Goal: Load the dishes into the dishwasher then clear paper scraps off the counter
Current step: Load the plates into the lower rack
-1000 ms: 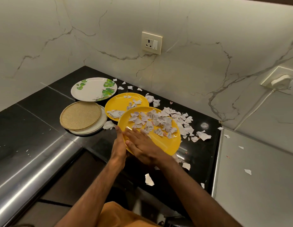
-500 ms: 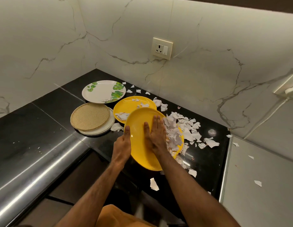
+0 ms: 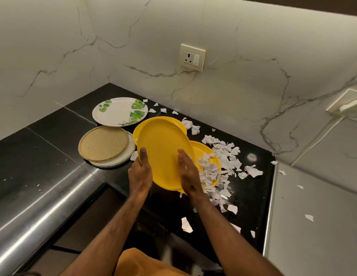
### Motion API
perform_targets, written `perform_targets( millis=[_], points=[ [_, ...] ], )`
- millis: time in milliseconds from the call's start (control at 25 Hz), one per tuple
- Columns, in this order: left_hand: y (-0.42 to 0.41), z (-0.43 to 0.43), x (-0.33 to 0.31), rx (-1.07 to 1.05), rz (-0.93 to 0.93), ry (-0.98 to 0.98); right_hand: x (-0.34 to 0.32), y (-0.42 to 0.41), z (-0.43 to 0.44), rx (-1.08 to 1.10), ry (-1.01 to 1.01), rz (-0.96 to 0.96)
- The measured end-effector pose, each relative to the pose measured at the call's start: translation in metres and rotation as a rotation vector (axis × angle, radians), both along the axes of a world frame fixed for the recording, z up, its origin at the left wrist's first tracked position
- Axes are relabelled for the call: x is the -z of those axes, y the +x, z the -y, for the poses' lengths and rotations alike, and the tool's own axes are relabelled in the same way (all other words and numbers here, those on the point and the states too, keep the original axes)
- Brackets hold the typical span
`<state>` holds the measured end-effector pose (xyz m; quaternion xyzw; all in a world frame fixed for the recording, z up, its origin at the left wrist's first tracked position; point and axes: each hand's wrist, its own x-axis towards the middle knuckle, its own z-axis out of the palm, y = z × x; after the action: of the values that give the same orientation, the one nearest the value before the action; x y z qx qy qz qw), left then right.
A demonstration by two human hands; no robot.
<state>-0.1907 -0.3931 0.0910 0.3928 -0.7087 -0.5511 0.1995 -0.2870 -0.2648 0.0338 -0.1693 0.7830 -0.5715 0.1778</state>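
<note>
Left hand grips the near-left rim of the tilted yellow plate, thumb on top. Right hand is flat, fingers straight, pressed on the plate's right side, not curled round it.

Far left, a woven mat sits on white plates, with the leaf-print plate behind, all on the black counter. A second yellow rim shows just behind the held plate. The lower yellow plate lies under the right hand with scraps on it. Paper scraps are heaped right of the plates, a few on the grey surface far right. Can't tell where the dishwasher is.

Likely risks: the one-hand grip on a tilted plate could slip, dropping it onto the plates below. A forearm could brush scraps near the front edge to the floor.
</note>
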Motion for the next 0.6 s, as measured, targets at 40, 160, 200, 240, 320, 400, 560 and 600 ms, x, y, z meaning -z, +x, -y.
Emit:
perform_targets(
  millis=[40,160,200,240,320,400,560,600],
  points=[
    [-0.001,-0.001,-0.001,0.003,-0.008,-0.016,0.005,0.004,0.002,-0.063,0.017,0.002],
    [-0.002,0.0,-0.003,0.025,-0.045,-0.069,0.029,0.001,0.001,-0.043,0.148,-0.028],
    [0.0,0.003,-0.004,0.038,-0.051,-0.075,0.033,-0.002,-0.003,0.001,0.221,-0.03],
    [0.001,0.005,-0.005,0.044,-0.058,-0.068,0.035,-0.006,-0.008,0.056,0.292,-0.032],
    [0.003,0.011,-0.005,0.042,-0.071,-0.035,0.035,-0.012,-0.019,0.176,0.321,-0.044],
    [0.004,0.017,-0.005,0.039,-0.073,-0.004,0.032,-0.01,-0.028,0.218,0.212,-0.085],
    [0.002,0.024,0.001,0.044,-0.093,0.013,0.035,0.008,-0.041,0.231,0.192,-0.133],
    [0.002,0.025,0.003,0.054,-0.097,0.011,0.038,0.012,-0.045,0.308,0.221,-0.132]
  ],
)
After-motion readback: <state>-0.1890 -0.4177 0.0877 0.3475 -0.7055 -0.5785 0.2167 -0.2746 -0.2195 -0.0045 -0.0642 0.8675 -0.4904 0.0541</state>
